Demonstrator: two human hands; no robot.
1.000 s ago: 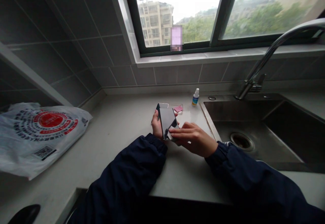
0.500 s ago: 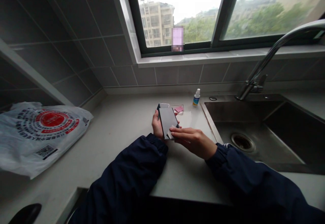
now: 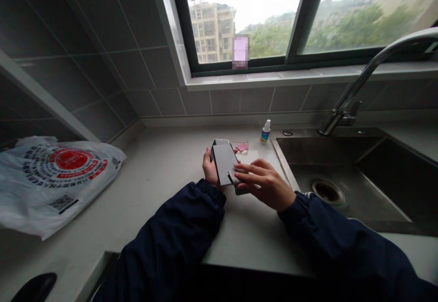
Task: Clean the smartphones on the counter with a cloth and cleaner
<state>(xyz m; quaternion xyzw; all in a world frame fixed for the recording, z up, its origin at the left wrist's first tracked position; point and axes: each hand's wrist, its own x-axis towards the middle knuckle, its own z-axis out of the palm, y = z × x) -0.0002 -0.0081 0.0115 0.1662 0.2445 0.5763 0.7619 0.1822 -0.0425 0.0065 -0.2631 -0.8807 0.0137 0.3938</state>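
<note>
My left hand (image 3: 209, 167) is wrapped round a smartphone (image 3: 224, 158) and holds it tilted above the counter, its pale screen facing up. With fingers pressed together, my right hand (image 3: 265, 183) rests a small greyish cloth (image 3: 234, 177) on the lower right part of the screen. The fingers partly hide the cloth. Just behind the phone, on the counter, lie a clear phone case (image 3: 245, 142) and a folded pink piece (image 3: 242, 147). A small white spray bottle (image 3: 265, 132) with a blue and yellow label stands upright to the right of them.
To the right is a steel sink (image 3: 290, 169) with a tall curved faucet (image 3: 359, 80). A white plastic bag (image 3: 85, 188) with red print lies on the left of the counter (image 3: 164, 156). Behind stands a tiled wall (image 3: 224, 101) under a window. A dark rounded object (image 3: 37, 288) is at bottom left.
My right hand has shifted slightly to the right over the phone screen, the cloth moving with it and its fingers spreading a little. The phone, in my left hand, has tilted slightly.
</note>
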